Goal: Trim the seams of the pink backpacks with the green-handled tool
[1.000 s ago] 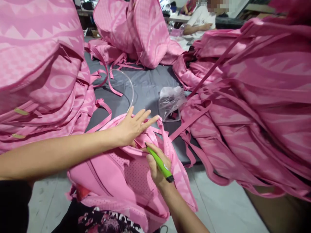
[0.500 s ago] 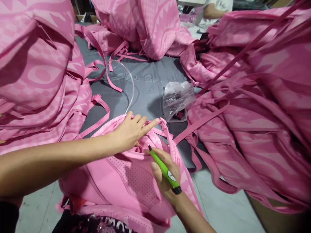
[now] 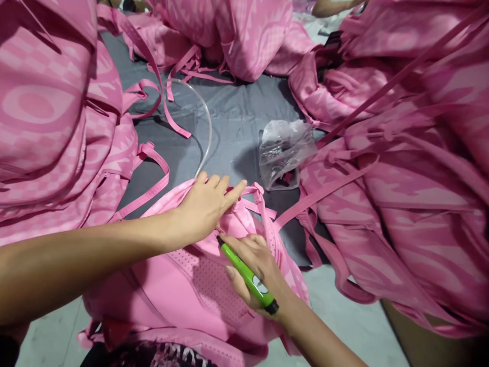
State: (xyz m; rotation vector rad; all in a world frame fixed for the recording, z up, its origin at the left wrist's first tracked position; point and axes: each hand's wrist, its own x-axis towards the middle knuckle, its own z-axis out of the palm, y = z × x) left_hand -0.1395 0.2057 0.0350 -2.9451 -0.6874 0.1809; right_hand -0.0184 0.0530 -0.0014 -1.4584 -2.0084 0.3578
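Observation:
A pink backpack (image 3: 168,290) with a dotted back panel lies in front of me, its upper edge tilted toward the table. My left hand (image 3: 204,209) grips that upper edge, the fingers laid over the far side and the thumb mostly hidden beneath. In my right hand (image 3: 255,260) is a slim green pen-shaped tool (image 3: 244,271) with black ends and a white oval mark. Its black tip sits at the backpack's edge, just below my left hand; whether it touches the fabric I cannot tell.
Pink backpacks stand in a pile on the left (image 3: 46,127), at the back (image 3: 244,46) and on the right (image 3: 412,204). On the grey-covered table (image 3: 233,127) lie a clear tube (image 3: 208,127) and a plastic bag (image 3: 284,153) with small dark pieces. Another person's arm (image 3: 332,7) shows at the top.
My right hand has moved left with the green tool, whose tip is now closer to my left hand. The left hand keeps its grip. The view has tipped slightly downward.

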